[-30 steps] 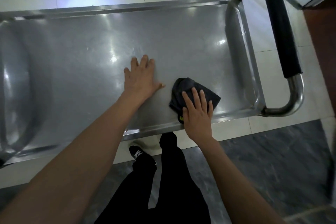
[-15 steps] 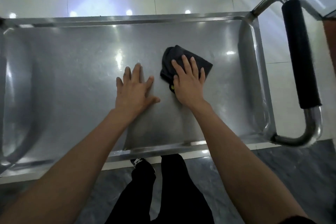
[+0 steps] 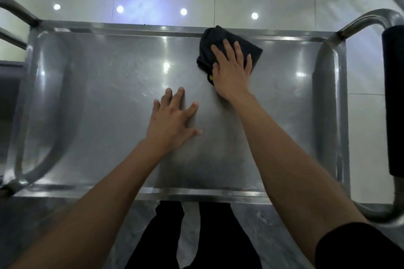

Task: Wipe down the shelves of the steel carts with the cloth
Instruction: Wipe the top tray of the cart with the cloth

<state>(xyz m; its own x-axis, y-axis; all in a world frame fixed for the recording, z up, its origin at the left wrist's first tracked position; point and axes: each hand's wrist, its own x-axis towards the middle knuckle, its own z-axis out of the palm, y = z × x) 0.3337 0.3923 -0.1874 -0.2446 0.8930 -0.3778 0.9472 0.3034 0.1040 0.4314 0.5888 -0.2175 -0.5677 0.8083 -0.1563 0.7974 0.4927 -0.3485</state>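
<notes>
The top shelf of a steel cart (image 3: 105, 102) fills the head view below me. A dark grey cloth (image 3: 211, 43) lies bunched against the shelf's far rim, right of centre. My right hand (image 3: 231, 72) presses flat on the cloth with straight, spread fingers and covers its near half. My left hand (image 3: 172, 122) rests flat on the bare steel in the middle of the shelf, fingers spread, a short way nearer and left of the cloth.
A steel push handle with a black foam grip (image 3: 393, 98) runs along the cart's right end. Another curved steel rail (image 3: 15, 10) rises at the far left corner. White floor tiles lie beyond the cart. My dark trouser legs (image 3: 209, 236) stand at the near rim.
My right hand has pushed the cloth away from the near edge across the shelf to the far rim. My left hand has stayed flat on the middle of the shelf.
</notes>
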